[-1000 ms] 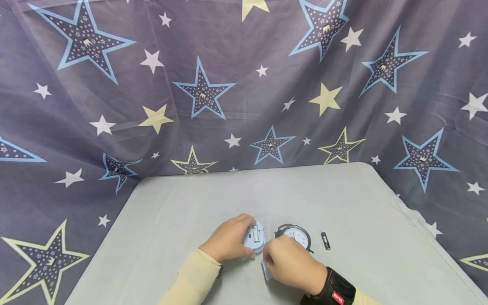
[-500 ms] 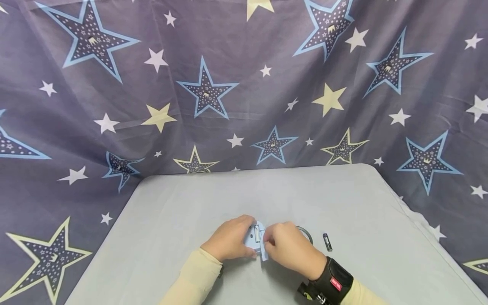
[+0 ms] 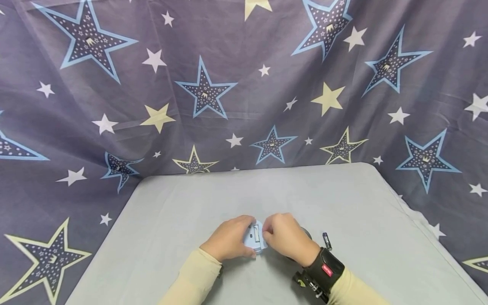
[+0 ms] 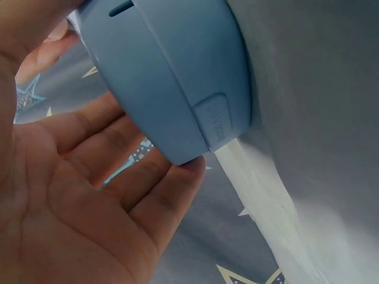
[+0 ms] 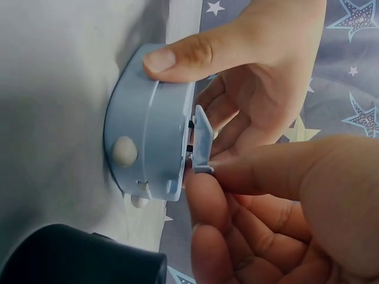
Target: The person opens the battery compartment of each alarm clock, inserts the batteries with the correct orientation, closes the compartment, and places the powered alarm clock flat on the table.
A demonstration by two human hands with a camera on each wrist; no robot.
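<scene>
A: So, holding what with the left hand (image 3: pixel 228 238)?

B: Gripping a light blue device (image 5: pixel 154 127) by its rounded rim. Thumb on one side, fingers on the other, spread about as wide as the round body and curved to fit.

A: Sitting where, exactly?

B: On the pale grey table (image 3: pixel 190 212), toward the near side, right between both hands. Lying with the slot (image 3: pixel 256 234) upward. Something pale in there, too small to make out.

A: And the right hand (image 3: pixel 287 237)? Wide or narrow?

B: Narrow, for sure. Pinching a thin blue cover (image 5: pixel 204 139) by its lipped end, between thumb and index finger, other fingers tucked in. Held just off the device's slot side, with a bit of a gap showing in the right wrist view. Can't tell if touching anywhere along the far edge.

A: Any other bits worth mentioning?

B: Yep. Got two whitish knobs (image 5: pixel 125 151) on the side of the device, plus a raised panel (image 4: pixel 216 121) with lettering too blurry to read. Just beyond the right wrist, a small black battery (image 3: pixel 326 240) on the table. Near the device, a dark round object (image 5: pixel 89 260), mostly hidden behind the right hand in the head view. Black strap (image 3: pixel 325 269) on the right wrist, cream sleeves (image 3: pixel 194 275) on both arms. Behind everything, star-print fabric (image 3: pixel 244 101) hanging in folds.
</scene>
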